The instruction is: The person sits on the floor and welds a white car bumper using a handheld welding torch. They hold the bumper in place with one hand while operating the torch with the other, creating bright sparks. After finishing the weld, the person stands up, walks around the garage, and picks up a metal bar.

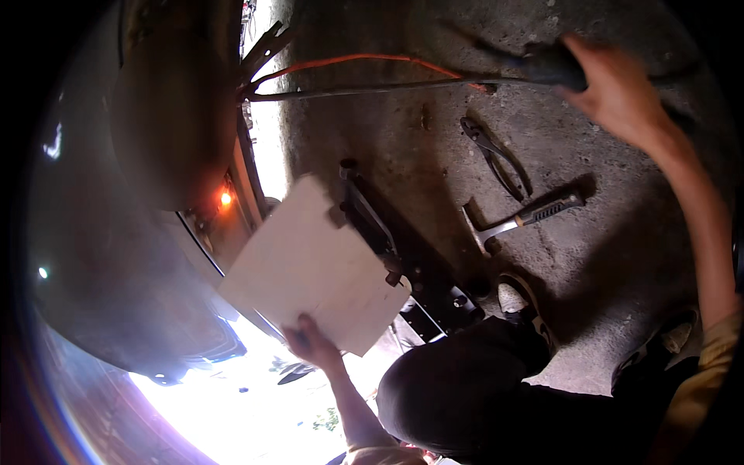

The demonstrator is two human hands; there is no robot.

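My left hand (312, 343) grips a pale, flat rectangular board (318, 263) by its lower edge, thumb on top. The board is tilted between the vehicle's body and a dark floor jack (372, 213), partly covering the jack. At the upper right my right hand (616, 89), blurred by motion, is wrapped round the dark handle of a welding electrode holder (554, 66). A slim dark part sticks out from it to the upper left. A small orange spot (225, 198) glows on the vehicle's metal edge, left of the board.
Pliers (496, 159) and a hammer (527, 218) with a dark grip lie on the concrete floor. An orange cable (341, 58) and a black cable (372, 89) stretch from the vehicle across the top. The vehicle body (124, 256) fills the left; my shoe (518, 298) is near the hammer.
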